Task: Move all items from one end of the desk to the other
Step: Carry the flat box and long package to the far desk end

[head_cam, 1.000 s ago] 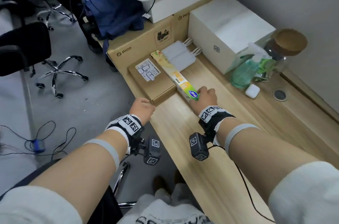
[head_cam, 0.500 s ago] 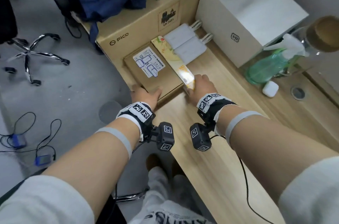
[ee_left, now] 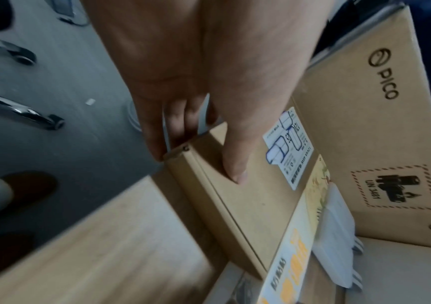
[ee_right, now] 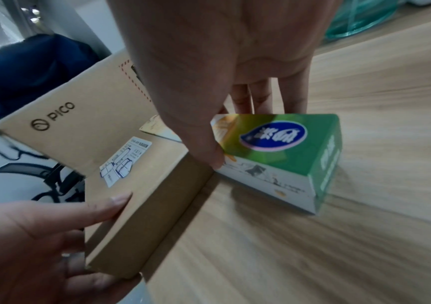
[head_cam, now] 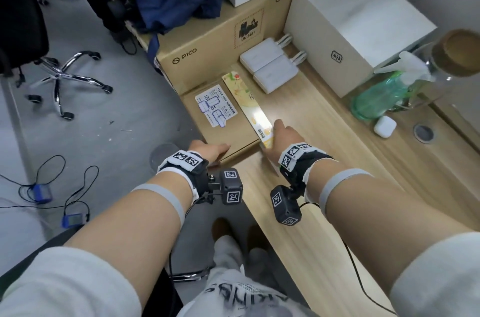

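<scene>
A flat brown cardboard box (head_cam: 228,132) with a white label lies at the desk's (head_cam: 324,160) left edge, against a big PICO carton (head_cam: 207,57). My left hand (head_cam: 215,151) grips its near corner, thumb on top and fingers down the side, as the left wrist view shows (ee_left: 204,152). Beside the brown box lies a long yellow and green carton (head_cam: 249,103). My right hand (head_cam: 278,135) holds the carton's near end, thumb against one side and fingers over the far side. In the right wrist view the green end (ee_right: 300,148) rests on the desk.
Two white chargers (head_cam: 267,67) lie behind the carton. A large white box (head_cam: 350,18), a green spray bottle (head_cam: 376,98), a cork-lidded glass jar (head_cam: 454,54) and a white earbud case (head_cam: 384,125) stand along the right. An office chair base (head_cam: 65,75) and cables are on the floor to the left.
My left hand has reached forward from the desk edge and taken hold of the brown box's corner. The right hand has stayed on the carton's near end.
</scene>
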Demonstrator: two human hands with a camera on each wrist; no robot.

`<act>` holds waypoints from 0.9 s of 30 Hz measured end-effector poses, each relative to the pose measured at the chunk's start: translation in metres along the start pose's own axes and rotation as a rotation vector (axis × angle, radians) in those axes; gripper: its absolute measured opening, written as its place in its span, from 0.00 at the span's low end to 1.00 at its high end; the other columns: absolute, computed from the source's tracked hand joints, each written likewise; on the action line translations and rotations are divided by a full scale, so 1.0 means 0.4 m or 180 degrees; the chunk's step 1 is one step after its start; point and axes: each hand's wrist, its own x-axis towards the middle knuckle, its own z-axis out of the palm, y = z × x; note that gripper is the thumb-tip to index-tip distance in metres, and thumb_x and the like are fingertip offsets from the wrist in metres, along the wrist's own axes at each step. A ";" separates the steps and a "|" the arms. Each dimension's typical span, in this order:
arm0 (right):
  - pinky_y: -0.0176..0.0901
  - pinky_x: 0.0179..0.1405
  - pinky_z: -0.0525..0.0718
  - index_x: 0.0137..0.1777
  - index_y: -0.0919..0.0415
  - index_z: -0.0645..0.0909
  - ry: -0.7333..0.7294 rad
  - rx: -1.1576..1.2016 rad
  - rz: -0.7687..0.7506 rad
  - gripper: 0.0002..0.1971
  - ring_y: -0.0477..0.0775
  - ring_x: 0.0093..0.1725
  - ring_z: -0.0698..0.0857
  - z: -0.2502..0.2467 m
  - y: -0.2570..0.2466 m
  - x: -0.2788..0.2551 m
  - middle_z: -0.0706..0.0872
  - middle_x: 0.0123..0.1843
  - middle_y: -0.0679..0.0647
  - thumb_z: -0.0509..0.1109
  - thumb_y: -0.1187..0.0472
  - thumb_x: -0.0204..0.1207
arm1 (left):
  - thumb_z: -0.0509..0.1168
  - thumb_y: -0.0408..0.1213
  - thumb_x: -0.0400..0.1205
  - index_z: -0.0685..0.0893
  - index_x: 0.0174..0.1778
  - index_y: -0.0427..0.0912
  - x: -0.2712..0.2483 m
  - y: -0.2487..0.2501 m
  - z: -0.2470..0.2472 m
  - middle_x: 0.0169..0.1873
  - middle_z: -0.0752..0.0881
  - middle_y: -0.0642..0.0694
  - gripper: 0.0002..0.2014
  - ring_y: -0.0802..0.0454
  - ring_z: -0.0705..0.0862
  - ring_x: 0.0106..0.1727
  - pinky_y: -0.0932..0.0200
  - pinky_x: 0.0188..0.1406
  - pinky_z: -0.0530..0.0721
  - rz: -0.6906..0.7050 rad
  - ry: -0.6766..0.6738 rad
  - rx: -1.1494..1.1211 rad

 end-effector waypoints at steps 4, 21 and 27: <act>0.48 0.36 0.75 0.64 0.58 0.66 -0.0106 -0.0119 -0.0022 0.28 0.62 0.42 0.80 0.024 0.020 -0.059 0.81 0.54 0.60 0.74 0.47 0.72 | 0.79 0.65 0.66 0.77 0.68 0.35 -0.081 -0.064 0.007 0.60 0.87 0.38 0.45 0.38 0.89 0.56 0.44 0.57 0.88 -0.0035 -0.0198 0.0183; 0.46 0.37 0.78 0.69 0.62 0.67 0.0173 0.0114 0.0921 0.31 0.60 0.44 0.82 -0.065 0.317 -0.587 0.83 0.55 0.59 0.73 0.48 0.73 | 0.81 0.33 0.74 0.85 0.59 0.39 -0.448 -0.119 0.148 0.53 0.93 0.41 0.19 0.45 0.92 0.55 0.51 0.53 0.92 0.1142 -0.1328 -0.0022; 0.47 0.39 0.79 0.68 0.62 0.67 0.0287 0.0368 0.1481 0.31 0.59 0.45 0.81 -0.024 0.475 -0.838 0.81 0.52 0.57 0.73 0.47 0.73 | 0.82 0.38 0.72 0.86 0.58 0.38 -0.603 -0.155 0.342 0.51 0.93 0.42 0.21 0.49 0.91 0.51 0.63 0.32 0.90 0.1375 -0.1706 0.0529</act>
